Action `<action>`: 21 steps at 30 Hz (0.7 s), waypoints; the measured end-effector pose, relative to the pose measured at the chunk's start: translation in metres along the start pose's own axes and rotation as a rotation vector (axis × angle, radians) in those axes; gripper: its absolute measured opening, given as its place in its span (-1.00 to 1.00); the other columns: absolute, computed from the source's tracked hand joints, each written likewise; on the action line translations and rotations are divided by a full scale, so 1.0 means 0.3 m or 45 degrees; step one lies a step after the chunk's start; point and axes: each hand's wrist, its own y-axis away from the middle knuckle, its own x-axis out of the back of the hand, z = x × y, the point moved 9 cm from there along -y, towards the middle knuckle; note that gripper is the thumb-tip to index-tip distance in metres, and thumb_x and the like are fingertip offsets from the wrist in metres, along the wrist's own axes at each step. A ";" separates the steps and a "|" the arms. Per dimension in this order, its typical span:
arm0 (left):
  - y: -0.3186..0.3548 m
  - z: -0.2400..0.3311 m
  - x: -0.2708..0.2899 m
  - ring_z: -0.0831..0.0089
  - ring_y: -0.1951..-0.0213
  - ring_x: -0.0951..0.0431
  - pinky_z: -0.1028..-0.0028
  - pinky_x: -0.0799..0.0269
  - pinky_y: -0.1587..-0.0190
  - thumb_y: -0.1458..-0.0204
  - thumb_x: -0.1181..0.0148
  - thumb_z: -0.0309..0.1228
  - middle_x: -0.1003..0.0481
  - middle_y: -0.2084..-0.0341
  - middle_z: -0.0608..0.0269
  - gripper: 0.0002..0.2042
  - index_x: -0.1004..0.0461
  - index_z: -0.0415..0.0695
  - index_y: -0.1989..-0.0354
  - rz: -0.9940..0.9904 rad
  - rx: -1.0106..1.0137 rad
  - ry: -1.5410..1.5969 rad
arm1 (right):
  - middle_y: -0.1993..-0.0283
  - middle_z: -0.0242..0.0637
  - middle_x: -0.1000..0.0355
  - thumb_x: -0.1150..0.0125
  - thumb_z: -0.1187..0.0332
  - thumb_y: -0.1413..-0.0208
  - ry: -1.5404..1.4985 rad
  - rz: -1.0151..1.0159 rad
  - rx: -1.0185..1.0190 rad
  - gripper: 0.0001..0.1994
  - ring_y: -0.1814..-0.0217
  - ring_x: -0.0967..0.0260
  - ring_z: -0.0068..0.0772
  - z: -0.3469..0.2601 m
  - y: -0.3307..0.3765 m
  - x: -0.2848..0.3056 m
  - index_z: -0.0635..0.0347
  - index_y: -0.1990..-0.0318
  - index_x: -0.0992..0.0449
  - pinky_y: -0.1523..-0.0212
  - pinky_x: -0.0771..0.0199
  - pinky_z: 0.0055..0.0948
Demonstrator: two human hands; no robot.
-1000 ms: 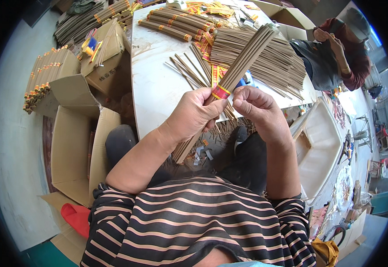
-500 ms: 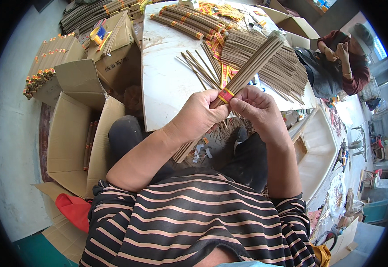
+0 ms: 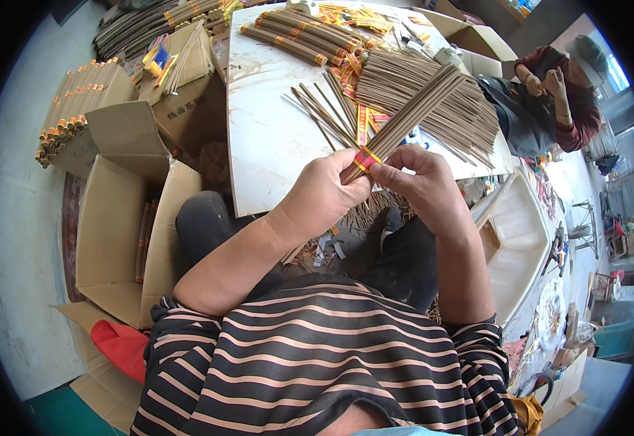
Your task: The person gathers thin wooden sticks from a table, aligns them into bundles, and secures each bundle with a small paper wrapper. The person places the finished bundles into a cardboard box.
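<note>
**Bundle of sticks held over the near table edge**

My left hand (image 3: 324, 192) is clamped around the lower end of a bundle of brown incense sticks (image 3: 408, 120); thumb and fingers close on it just below its red and yellow band (image 3: 365, 158). My right hand (image 3: 422, 182) meets it from the right, fingertips pinched on the band. Hands together, touching at the bundle. The bundle tilts up and away to the far right, above the white table (image 3: 266, 138). A loose heap of sticks (image 3: 462, 109) lies beyond it. Banded bundles (image 3: 295, 36) sit at the far edge. An open cardboard box (image 3: 114, 232) stands on the left.
</note>
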 end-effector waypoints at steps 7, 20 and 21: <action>0.019 0.010 -0.017 0.78 0.65 -0.25 0.74 -0.19 0.63 -0.08 -0.04 -0.44 -0.29 0.63 0.50 -0.79 -0.39 -0.26 0.15 -0.117 0.190 0.283 | 0.48 -0.37 -0.35 -0.32 0.21 0.06 -0.041 -0.033 0.094 -0.68 0.42 -0.26 -0.60 -0.011 -0.006 0.001 0.38 0.40 -0.52 0.43 -0.28 -0.56; 0.045 0.030 -0.028 0.76 0.68 -0.29 0.76 -0.20 0.67 -0.14 0.00 -0.17 -0.34 0.64 0.40 -0.67 -0.36 -0.24 0.18 -0.210 0.253 0.586 | 0.49 -0.39 -0.32 -0.32 0.15 0.10 -0.074 -0.027 0.312 -0.65 0.43 -0.23 -0.59 -0.034 -0.005 0.001 0.34 0.43 -0.51 0.43 -0.27 -0.54; 0.045 0.027 -0.029 0.76 0.69 -0.29 0.76 -0.19 0.68 -0.14 0.02 -0.13 -0.34 0.65 0.39 -0.65 -0.36 -0.23 0.20 -0.196 0.253 0.593 | 0.49 -0.39 -0.32 -0.32 0.15 0.11 -0.049 -0.028 0.308 -0.65 0.42 -0.23 -0.58 -0.029 -0.007 0.002 0.34 0.43 -0.50 0.43 -0.27 -0.54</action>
